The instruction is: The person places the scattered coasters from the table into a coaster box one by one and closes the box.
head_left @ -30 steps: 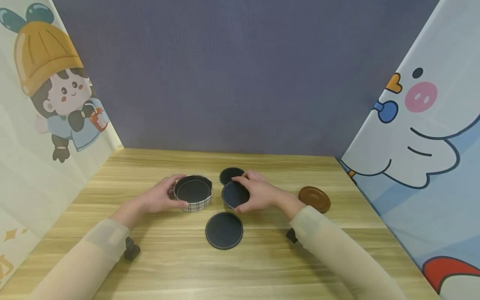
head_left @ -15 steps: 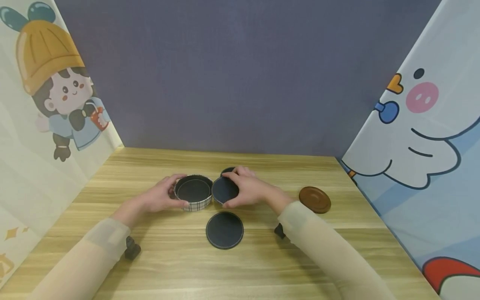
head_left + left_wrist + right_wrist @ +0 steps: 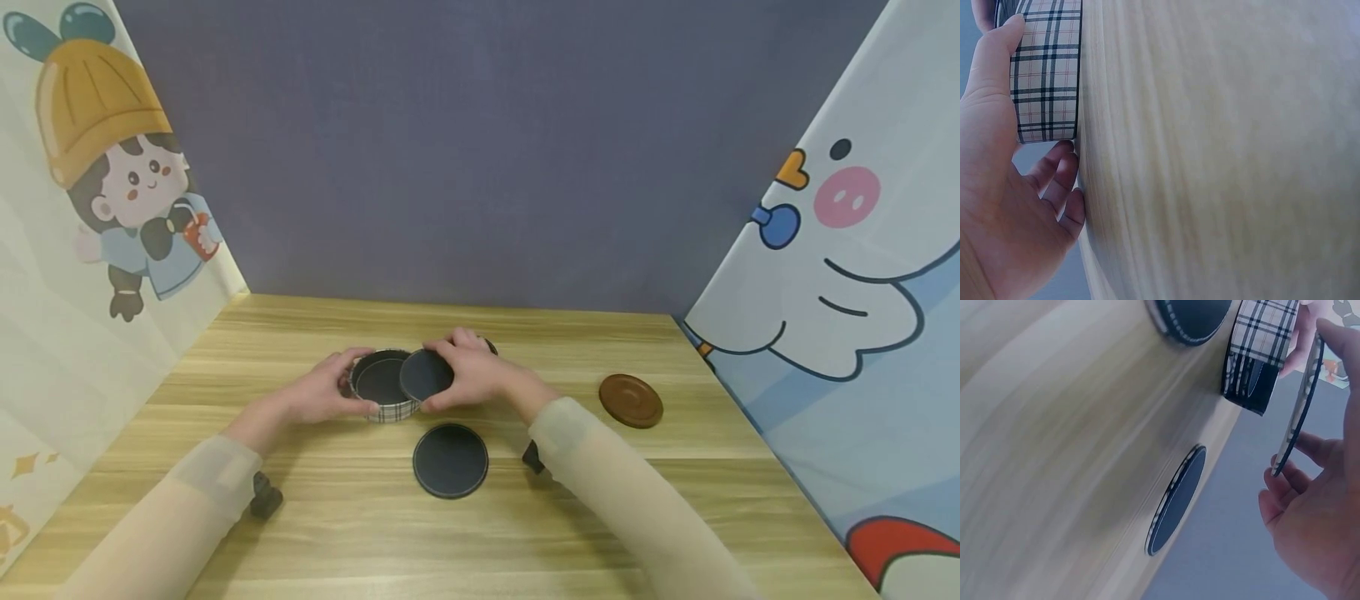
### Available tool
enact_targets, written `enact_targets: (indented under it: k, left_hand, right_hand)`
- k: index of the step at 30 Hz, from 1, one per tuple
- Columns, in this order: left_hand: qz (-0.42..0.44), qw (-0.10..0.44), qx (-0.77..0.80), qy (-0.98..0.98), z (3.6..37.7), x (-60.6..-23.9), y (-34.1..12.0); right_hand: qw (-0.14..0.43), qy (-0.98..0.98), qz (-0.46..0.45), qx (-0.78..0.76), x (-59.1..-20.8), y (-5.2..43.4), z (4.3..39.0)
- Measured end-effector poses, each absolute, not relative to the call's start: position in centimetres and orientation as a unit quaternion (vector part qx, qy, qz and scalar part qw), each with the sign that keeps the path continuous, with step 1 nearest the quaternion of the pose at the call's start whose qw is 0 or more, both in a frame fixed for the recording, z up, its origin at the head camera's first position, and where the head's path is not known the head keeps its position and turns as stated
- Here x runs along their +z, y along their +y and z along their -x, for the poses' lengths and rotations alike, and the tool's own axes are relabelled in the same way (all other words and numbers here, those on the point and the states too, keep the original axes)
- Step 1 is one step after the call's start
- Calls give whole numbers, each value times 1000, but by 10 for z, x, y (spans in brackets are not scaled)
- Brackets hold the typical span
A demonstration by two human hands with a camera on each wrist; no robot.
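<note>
A round coaster holder (image 3: 393, 412), with plaid sides and a black inside, stands on the wooden table. My left hand (image 3: 322, 390) grips it from the left, thumb on the near side; in the left wrist view the thumb lies on the plaid wall (image 3: 1047, 75). My right hand (image 3: 476, 372) pinches a round black coaster (image 3: 426, 375) by its edges, slightly tilted, overlapping the holder's right side. The right wrist view shows this coaster (image 3: 1300, 406) edge-on, near the holder's notched opening (image 3: 1254, 381). Another black coaster (image 3: 450, 461) lies flat in front.
Behind my right hand, a third black coaster (image 3: 491, 345) is mostly hidden. A brown round dish (image 3: 630, 401) lies on the table at the right. A dark panel (image 3: 465, 150) closes the back, with cartoon-printed panels on both sides.
My right hand has carried its coaster leftward, from beside the holder to over its right edge. The far coaster is now mostly covered by that hand. My left hand stays on the holder.
</note>
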State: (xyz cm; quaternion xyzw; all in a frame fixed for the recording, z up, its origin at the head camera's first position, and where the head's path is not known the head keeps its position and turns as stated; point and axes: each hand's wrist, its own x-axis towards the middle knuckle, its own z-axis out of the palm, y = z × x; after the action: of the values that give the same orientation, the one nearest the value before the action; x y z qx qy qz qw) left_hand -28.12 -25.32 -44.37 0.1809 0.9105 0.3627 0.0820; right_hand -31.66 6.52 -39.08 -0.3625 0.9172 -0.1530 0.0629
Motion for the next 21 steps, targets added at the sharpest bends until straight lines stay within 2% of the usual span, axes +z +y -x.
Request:
enact_targets:
  k: [21]
  left_hand:
    - [-181,84,350,915,281,-442,-253]
  right_hand:
    - [59,922,351,-152,-395,21,319]
